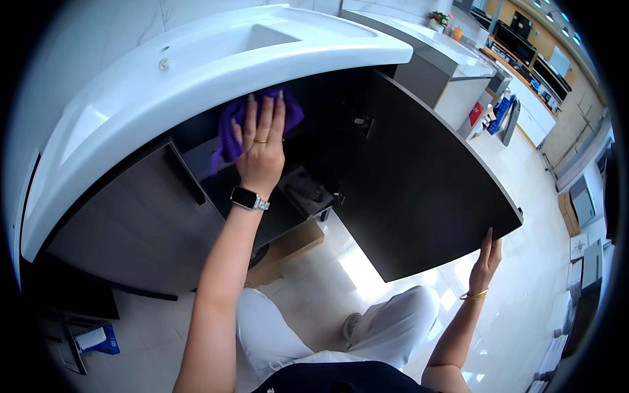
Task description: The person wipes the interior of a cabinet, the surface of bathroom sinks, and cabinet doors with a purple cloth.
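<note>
My left hand reaches into a dark cabinet under the washbasin, palm down on a bunched purple cloth. Its fingers lie stretched over the cloth, holding it against a surface inside, just below the basin's front rim. What the cloth touches is hidden. On the right, my right hand grips the lower outer corner of the open dark cabinet door; part of its fingers is out of sight behind the panel. The other cabinet door, wood-grained and grey-brown, stands to the left of my left arm.
The white washbasin overhangs the cabinet. A cardboard box sits on the glossy tiled floor beneath it, in front of my knees. Metal hinges hold the open door. Another counter stands behind that door, at the back right.
</note>
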### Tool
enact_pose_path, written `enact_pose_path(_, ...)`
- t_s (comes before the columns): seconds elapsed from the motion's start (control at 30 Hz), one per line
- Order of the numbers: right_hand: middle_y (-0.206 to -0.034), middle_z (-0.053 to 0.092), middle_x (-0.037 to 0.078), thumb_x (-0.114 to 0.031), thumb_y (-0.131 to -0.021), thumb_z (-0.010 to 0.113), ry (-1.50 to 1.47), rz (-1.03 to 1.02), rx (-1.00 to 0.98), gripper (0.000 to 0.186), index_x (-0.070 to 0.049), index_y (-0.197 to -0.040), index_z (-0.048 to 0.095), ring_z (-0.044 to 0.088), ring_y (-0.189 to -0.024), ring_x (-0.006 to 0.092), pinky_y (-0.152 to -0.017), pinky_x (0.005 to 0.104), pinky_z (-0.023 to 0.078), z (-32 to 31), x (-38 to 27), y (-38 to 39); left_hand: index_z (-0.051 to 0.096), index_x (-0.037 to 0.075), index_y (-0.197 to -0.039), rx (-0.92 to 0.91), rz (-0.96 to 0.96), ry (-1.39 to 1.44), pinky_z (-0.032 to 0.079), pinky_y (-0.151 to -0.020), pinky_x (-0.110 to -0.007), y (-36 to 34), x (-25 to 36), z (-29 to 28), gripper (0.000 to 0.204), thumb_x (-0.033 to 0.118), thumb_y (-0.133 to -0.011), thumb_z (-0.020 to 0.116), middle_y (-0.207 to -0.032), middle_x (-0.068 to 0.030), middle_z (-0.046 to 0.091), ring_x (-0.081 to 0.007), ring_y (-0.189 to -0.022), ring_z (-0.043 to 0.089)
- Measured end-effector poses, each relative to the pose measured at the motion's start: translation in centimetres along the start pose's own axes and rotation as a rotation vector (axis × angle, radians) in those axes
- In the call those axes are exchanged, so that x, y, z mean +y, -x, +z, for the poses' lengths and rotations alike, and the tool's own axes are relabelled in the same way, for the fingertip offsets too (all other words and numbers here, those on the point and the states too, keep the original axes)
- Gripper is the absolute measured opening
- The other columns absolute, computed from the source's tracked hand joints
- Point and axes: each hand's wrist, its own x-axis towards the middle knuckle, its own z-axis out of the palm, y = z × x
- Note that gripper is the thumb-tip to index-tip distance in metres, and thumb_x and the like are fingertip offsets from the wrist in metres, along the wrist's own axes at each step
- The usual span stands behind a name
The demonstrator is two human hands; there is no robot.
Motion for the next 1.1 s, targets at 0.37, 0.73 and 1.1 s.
enact_pose_path(0.37, -0.146, 0.029, 0.019, 0.004, -0.085, 0.049, 0.176, -0.381, 0.414, 0.06, 0.0, -0.142, 0.03, 0.03, -0.141, 0.0361, -0.116, 0.0478, 0.025, 2.0, -3.4, 3.6, 0.048, 0.011, -0.141, -0.13, 0.22, 0.311, 0.037, -0.11, -0.038, -5.5, 7.2, 4.0, 0.059, -0.004, -0.084, 0.047, -0.146, -0.0059, 0.047, -0.0248, -0.139, 0.039)
enact_pose_path(0.73, -0.137, 0.048, 0.021, -0.001, -0.08, 0.066, 0.0, -0.493, -0.116, 0.049, -0.001, -0.127, 0.053, 0.045, -0.128, 0.036, -0.106, 0.0436, 0.035, 8.2, -8.1, -1.6, 0.017, 0.012, -0.154, -0.007, -0.123, 1.115, 0.007, -0.114, -0.06, -7.3, 20.2, 6.8, 0.069, 0.027, -0.098, 0.053, -0.161, -0.0195, 0.002, -0.0446, -0.146, 0.0)
enact_pose_path(1.1, -0.148, 0.034, 0.023, -0.011, -0.083, 0.063, 0.271, -0.394, 0.276, 0.055, -0.001, -0.135, 0.048, 0.026, -0.14, 0.0422, -0.114, 0.0508, 0.021, 6.2, -3.1, -0.3, 0.028, 0.021, -0.152, -0.158, 0.847, 0.9, 0.018, -0.107, -0.07, -2.7, 31.2, -0.1, 0.07, 0.044, -0.089, 0.05, -0.158, -0.0169, 0.021, -0.0409, -0.146, 0.016)
